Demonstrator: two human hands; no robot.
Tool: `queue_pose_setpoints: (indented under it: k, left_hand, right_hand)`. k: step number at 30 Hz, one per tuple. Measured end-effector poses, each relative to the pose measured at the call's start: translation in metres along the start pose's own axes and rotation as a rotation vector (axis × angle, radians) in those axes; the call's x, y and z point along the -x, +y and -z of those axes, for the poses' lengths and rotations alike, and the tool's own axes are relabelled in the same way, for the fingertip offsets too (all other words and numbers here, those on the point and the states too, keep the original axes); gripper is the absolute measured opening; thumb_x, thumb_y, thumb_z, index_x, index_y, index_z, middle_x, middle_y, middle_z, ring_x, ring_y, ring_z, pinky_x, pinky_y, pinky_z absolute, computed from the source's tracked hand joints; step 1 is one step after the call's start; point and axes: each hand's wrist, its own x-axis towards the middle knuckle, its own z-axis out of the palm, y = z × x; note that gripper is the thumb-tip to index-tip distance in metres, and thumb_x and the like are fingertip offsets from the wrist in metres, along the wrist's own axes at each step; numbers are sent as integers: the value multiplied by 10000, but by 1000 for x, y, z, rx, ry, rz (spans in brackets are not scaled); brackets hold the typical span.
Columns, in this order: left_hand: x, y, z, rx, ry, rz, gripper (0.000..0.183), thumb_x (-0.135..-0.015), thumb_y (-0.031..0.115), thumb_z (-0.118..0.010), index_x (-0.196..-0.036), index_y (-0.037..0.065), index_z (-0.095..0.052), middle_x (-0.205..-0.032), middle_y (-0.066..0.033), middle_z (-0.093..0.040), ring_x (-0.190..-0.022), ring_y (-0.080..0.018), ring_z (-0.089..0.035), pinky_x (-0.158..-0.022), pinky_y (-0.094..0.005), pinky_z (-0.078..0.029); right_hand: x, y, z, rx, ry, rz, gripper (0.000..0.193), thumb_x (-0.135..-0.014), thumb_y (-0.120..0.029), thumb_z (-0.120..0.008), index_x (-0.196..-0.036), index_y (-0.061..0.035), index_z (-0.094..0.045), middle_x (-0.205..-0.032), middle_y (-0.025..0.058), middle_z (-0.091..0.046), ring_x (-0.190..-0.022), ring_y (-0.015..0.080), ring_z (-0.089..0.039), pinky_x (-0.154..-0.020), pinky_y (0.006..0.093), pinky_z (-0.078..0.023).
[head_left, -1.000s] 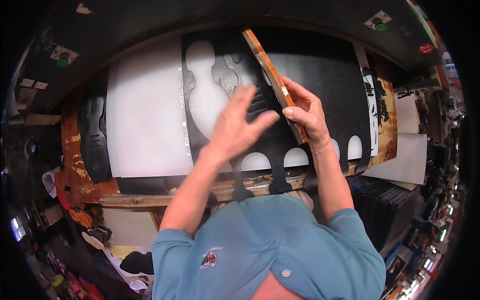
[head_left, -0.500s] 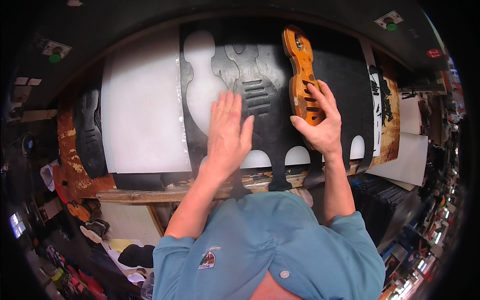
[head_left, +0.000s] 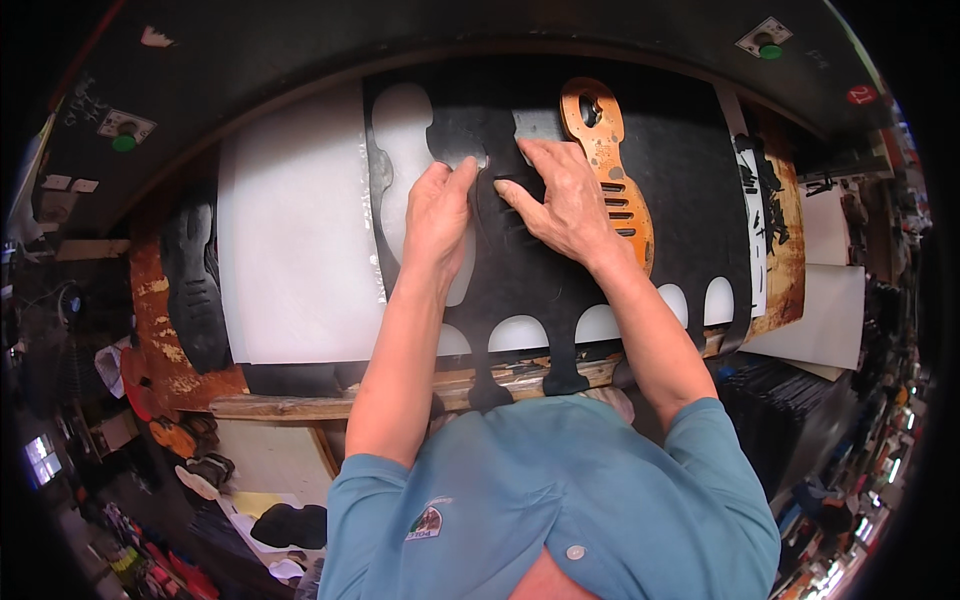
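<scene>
My left hand (head_left: 437, 215) pinches the edge of a black cut piece (head_left: 490, 215) between thumb and curled fingers, beside a long white figure-shaped opening (head_left: 400, 120) in the black sheet (head_left: 690, 180). Across from it, my right hand (head_left: 565, 205) rests on the black material, thumb and fingers apart. A grey bare patch (head_left: 540, 124) shows just beyond its fingertips. Right of that hand lies an orange cutting die (head_left: 606, 150) with a round hole at its far end and several slots; my hand partly covers its left edge. The cut piece's full outline is hidden.
A blank white sheet (head_left: 295, 230) covers the left side of the board. Black slotted pieces (head_left: 190, 270) lie at its far left. A dark machine beam with green buttons (head_left: 124, 143) spans the back. A wooden rail (head_left: 290, 405) runs along the front.
My right hand has let go of the die and moved left onto the black material. My left hand, flat before, now pinches the cut piece's edge. That piece has shifted from its place.
</scene>
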Motion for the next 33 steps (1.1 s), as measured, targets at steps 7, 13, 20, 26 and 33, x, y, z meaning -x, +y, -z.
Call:
queue_pose_setpoints:
  k: [7,13,20,26,33]
  left_hand:
    - [-3,-13,-14,316,-92,-208,142,-1119,165,-604,-1087,33,-647,-1112,-104,-741,-853,-104,-642,-731,-277,-523]
    - [2,-2,11,234,-6,-76,225,-1126,172,-585,-1212,-26,-645,-1159,-124,-738,-999,-162,-689,-895,-307,-559]
    - [35,8,-21,-268,188,-204,402,-1108,164,-586,-1425,-82,-553,-1455,-247,-619,-1310,-295,-643,-1120,-385,-509]
    - [90,-2,-62,-89,-108,-172,676,-1101,153,-647,-1626,-117,-318,-1385,-193,-662,-1276,-210,-637,-1123,-342,-500]
    - [106,3,-63,-67,-125,-192,540,-1104,43,-591,-1589,-80,-389,-1194,-122,-719,-1048,-137,-691,-964,-302,-583]
  right_hand:
    - [-6,1,5,-585,-48,-472,584,-951,-374,-744,-1360,41,-697,-1165,201,-775,-1035,217,-721,-968,348,-540]
    - [-6,19,55,-820,48,-500,404,-965,-113,-720,-1352,2,-713,-1182,90,-777,-1069,156,-736,-940,299,-563]
    - [30,63,154,-1130,254,-411,401,-1038,-74,-639,-1416,56,-614,-1210,159,-764,-1025,185,-765,-920,300,-631]
    - [94,-15,73,-948,98,-448,431,-996,-56,-738,-1401,49,-634,-1172,79,-753,-1012,155,-729,-910,302,-586]
    - [68,-33,77,-166,303,163,563,-743,-132,-941,-1227,4,-688,-1133,133,-644,-945,281,-642,-799,379,-544]
